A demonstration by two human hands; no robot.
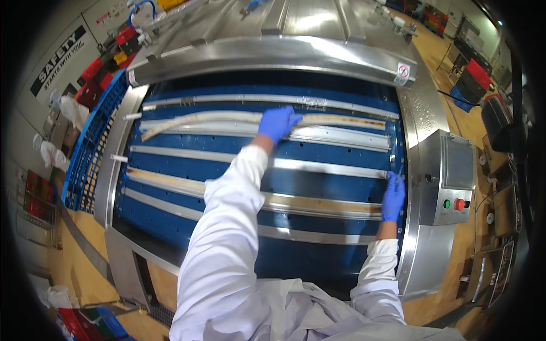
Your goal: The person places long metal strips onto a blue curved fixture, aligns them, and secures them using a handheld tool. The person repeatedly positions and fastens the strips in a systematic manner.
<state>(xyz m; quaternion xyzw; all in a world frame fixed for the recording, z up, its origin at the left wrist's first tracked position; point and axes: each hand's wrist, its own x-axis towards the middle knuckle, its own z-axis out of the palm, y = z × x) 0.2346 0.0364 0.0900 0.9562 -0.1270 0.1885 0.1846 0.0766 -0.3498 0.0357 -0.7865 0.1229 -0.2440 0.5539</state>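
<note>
My left hand [277,124], in a blue glove, is closed around the middle of a long, bendy off-white strip [210,117] with brown stains. The strip bows across the far part of a blue slotted bed [318,184], its left end drooping over a pale metal rail [341,138]. Another thin rail [318,166] runs below my left hand. Beside that rail's right end is my right hand [393,198], also gloved in blue, fingers bent together; whatever they pinch is too small to make out. A brown-stained strip [318,204] lies in a nearer rail.
A steel hood [273,57] spans the machine's far side. At the right stands a control box [449,176] with green and red buttons. A blue plastic pallet [94,142] leans along the left side. Two people in white [73,111] are in the left background.
</note>
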